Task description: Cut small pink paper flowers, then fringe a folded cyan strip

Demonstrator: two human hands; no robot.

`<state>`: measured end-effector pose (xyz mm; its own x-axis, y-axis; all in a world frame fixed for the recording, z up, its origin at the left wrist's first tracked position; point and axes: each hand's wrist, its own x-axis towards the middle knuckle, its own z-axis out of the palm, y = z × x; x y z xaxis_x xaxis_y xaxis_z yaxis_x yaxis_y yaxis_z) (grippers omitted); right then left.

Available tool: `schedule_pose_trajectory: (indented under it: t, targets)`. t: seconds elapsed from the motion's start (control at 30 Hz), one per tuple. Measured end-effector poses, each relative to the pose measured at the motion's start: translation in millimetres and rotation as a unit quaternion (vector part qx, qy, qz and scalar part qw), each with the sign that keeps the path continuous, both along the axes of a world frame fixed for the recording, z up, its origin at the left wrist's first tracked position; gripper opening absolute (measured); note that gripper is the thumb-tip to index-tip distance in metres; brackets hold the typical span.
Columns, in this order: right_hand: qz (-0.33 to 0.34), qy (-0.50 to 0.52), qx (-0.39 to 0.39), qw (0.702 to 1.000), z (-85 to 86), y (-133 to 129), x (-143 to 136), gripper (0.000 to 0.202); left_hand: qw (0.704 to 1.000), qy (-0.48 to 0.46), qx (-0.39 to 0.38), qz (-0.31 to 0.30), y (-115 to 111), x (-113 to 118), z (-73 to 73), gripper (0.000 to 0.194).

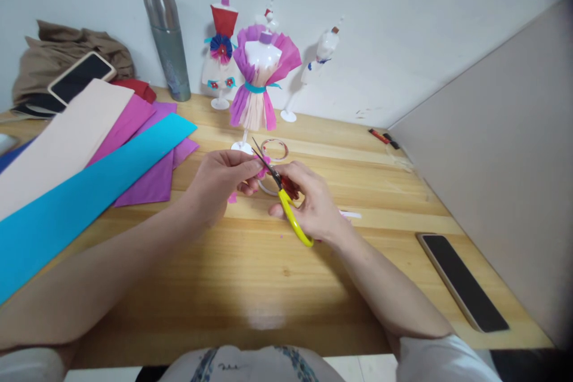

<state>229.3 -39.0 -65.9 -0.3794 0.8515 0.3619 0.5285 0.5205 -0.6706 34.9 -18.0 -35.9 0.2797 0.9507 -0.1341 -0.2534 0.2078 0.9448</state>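
Between the fingertips of my left hand (224, 182) is a small pink paper piece (261, 167). My right hand (313, 197) is closed around yellow-handled scissors (294, 221), whose dark blades point up and left and cross the pink piece. Something dark red also shows by the right fingers, and I cannot make out what it is. Behind the hands lies a roll of tape (274, 150) with a printed edge; another pale ring is partly hidden below them. A pink scrap (232, 197) rests on the table under my left hand.
Dress-form figurines in paper clothes, the nearest in pink and purple (264, 71), stand by the wall. Crepe paper sheets (111, 161) spread at left, near a flask (169, 48), a brown cloth (85, 42) and a phone (83, 77). Another phone (463, 283) lies right.
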Motion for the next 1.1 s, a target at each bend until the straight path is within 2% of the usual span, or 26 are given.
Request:
schedule_pose_trajectory:
  t: [0.2,0.57,0.77,1.1]
  targets:
    - [-0.009,0.024,-0.019,0.999,1.3,-2,-3,0.065,0.999,-0.037,-0.007,0.011,-2,2,-3.3,0.015]
    - [-0.019,0.054,-0.049,0.997,-5.3,-2,-6,0.060,0.991,-0.094,-0.074,0.054,-12,11,-7.2,0.015]
    - [-0.007,0.080,-0.056,0.995,-8.2,-2,-7,0.063,0.990,-0.095,-0.071,0.074,-14,13,-7.4,0.017]
    - [0.006,0.161,-0.124,0.979,-10.7,-8,-16,0.067,0.989,-0.100,-0.071,0.088,-21,18,-11.4,0.023]
